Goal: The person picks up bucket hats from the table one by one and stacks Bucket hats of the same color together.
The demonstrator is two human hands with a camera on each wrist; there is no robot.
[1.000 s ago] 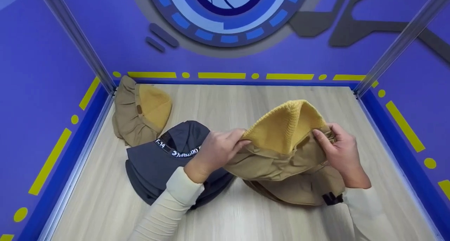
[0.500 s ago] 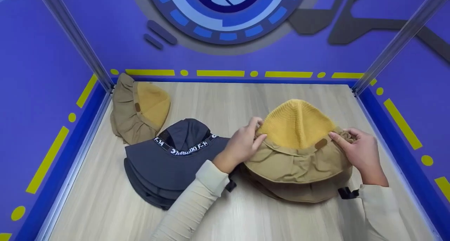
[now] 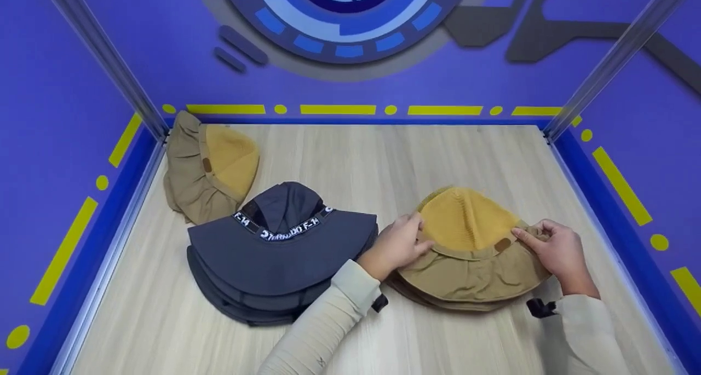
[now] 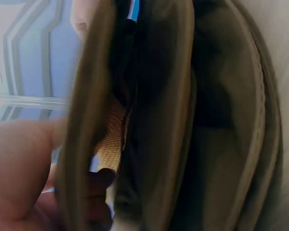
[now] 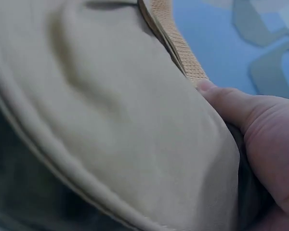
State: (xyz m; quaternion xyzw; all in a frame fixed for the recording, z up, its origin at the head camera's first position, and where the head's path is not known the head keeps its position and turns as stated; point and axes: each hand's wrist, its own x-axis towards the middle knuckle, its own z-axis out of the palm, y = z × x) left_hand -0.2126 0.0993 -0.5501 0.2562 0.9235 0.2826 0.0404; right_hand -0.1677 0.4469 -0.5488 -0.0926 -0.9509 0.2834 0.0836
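A sun hat with a yellow knit crown and khaki brim (image 3: 476, 279) lies over other brown brims at the right of the table. My left hand (image 3: 398, 242) grips its left edge. In the left wrist view, the thumb and fingers hold the top brim (image 4: 89, 120) from both sides, with more brims (image 4: 221, 115) layered beneath. At the right edge, my right hand (image 3: 556, 249) pinches the bunched brim near a small brown patch. The right wrist view shows that thumb (image 5: 231, 103) on the cloth beside the knit crown (image 5: 183, 48); the fingers are mostly hidden.
A stack of dark grey sun hats (image 3: 285, 260) with a lettered band sits left of my left hand. Behind it, a yellow and khaki hat (image 3: 202, 172) lies in the back left corner. Purple panels (image 3: 350, 90) enclose the wooden table (image 3: 372, 161).
Both hands have carried the yellow and khaki hat right, then lowered it onto the brown hats. The grey stack, partly covered by my left arm before, shows more fully.
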